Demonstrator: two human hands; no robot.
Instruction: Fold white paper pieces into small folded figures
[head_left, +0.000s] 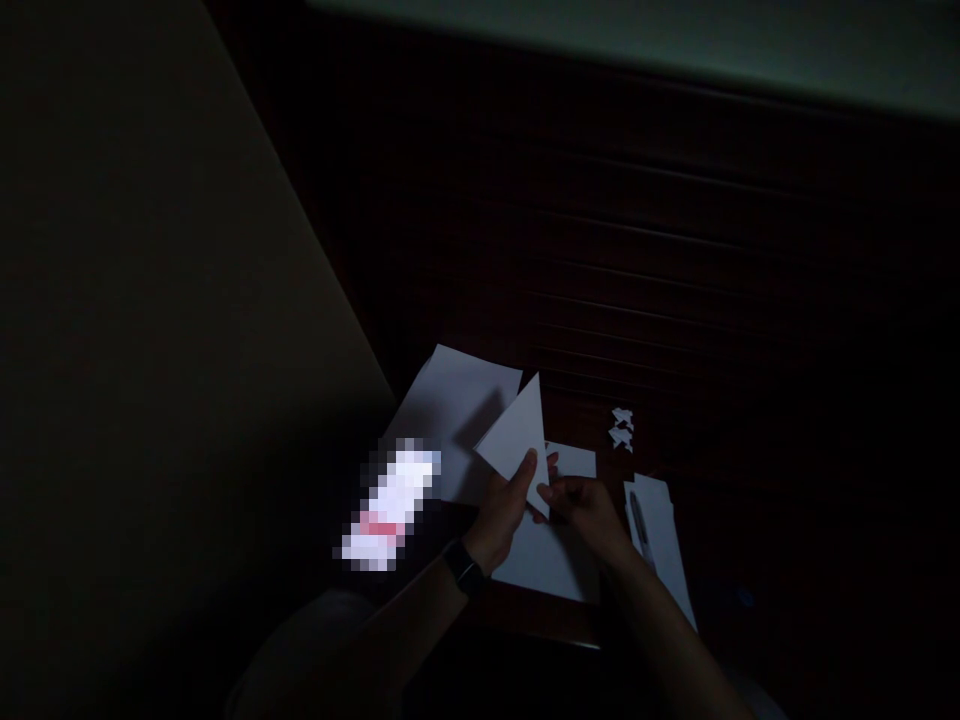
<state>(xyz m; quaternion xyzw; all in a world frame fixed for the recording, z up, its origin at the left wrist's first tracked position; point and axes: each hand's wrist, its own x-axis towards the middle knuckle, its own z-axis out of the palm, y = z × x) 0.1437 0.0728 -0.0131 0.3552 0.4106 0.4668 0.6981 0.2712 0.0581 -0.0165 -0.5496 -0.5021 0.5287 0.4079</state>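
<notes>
Folded paper (517, 430): in left hand (506, 508) and right hand (591, 510)
Front sheet (544, 562): on tabletop (529, 612), beneath hands
Rear sheets (439, 395): behind front sheet, leftward
Pen (640, 525): on side papers (670, 550), right
Small pieces (621, 435): behind side papers
Screen (390, 510): left of front sheet

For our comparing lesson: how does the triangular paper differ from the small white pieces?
The triangular paper is much larger than the small white pieces. The left hand and right hand hold the paper; the pieces lie untouched. The paper's edges run straight; the pieces look jagged. Both are white.
</notes>
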